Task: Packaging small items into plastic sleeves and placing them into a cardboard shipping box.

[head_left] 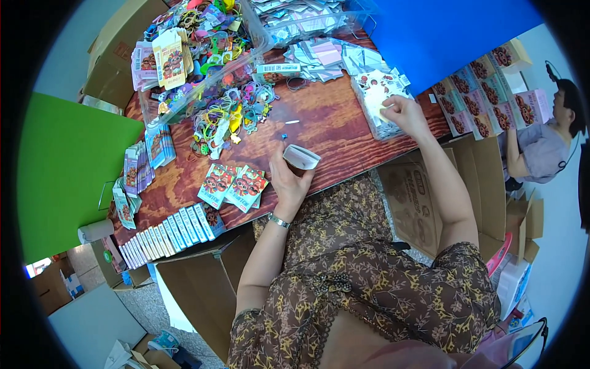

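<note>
My left hand (289,184) grips a small carton (302,157), its open end tilted up toward me and a pale inside showing. At the right, my right hand (402,115) has its fingers pinched together over a stack of white printed sheets (376,98); whether a sheet is between them is hard to make out. Left of my left hand lie flat picture boxes (247,187) in two overlapping piles. A tiny blue piece (284,136) and a white sliver (292,122) rest on the wooden table (335,117) beyond the carton.
A clear bin (209,80) overflows with colourful bands and trinkets; another bin (301,27) holds packets. Upright boxes (172,234) line the near left edge. Stacked boxes (476,95) stand at right beside another person (544,141). Open cartons (473,184) sit below the table.
</note>
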`<action>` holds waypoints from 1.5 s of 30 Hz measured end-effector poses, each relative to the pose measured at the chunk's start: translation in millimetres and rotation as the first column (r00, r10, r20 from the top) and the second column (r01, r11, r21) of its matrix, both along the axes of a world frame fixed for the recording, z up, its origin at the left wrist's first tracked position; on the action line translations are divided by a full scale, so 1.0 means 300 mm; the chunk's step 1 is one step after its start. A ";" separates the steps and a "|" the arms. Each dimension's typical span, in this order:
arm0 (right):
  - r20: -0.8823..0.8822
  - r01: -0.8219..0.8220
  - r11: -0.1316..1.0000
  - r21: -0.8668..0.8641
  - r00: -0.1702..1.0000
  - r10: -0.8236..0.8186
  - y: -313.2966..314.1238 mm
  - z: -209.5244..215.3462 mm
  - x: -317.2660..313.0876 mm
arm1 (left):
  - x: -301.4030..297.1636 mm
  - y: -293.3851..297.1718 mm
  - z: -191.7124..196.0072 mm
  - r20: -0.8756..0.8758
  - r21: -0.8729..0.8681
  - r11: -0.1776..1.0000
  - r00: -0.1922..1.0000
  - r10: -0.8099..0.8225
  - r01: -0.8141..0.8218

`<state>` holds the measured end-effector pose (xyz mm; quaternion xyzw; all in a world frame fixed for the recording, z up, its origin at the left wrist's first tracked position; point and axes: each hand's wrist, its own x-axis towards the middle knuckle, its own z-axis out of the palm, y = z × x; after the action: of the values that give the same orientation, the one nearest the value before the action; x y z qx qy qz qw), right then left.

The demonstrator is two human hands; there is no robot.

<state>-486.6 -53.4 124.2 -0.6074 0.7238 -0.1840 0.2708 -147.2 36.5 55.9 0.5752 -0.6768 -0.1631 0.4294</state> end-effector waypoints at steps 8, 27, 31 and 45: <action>-0.328 -0.024 0.999 0.045 0.944 0.037 0.013 -0.047 0.100 | 0.000 0.001 0.000 -0.004 -0.009 1.000 1.000 -0.006 0.006; -0.245 -0.038 0.994 0.104 0.968 0.063 -0.017 -0.070 0.067 | -0.010 -0.005 0.025 -0.011 -0.043 0.998 0.999 -0.036 0.036; 0.112 -0.032 0.996 0.077 0.993 0.024 -0.036 -0.115 -0.060 | -0.012 -0.010 0.027 -0.038 -0.031 0.997 0.996 -0.079 0.077; 0.558 -0.239 0.962 -0.129 0.785 0.269 0.041 0.204 0.344 | -0.009 -0.038 0.026 0.094 -0.035 0.997 0.993 0.070 -0.067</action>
<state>-383.5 -41.1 185.3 -0.6228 0.5160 -0.3375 0.4816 -149.8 25.0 63.7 0.5984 -0.6787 -0.1101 0.4113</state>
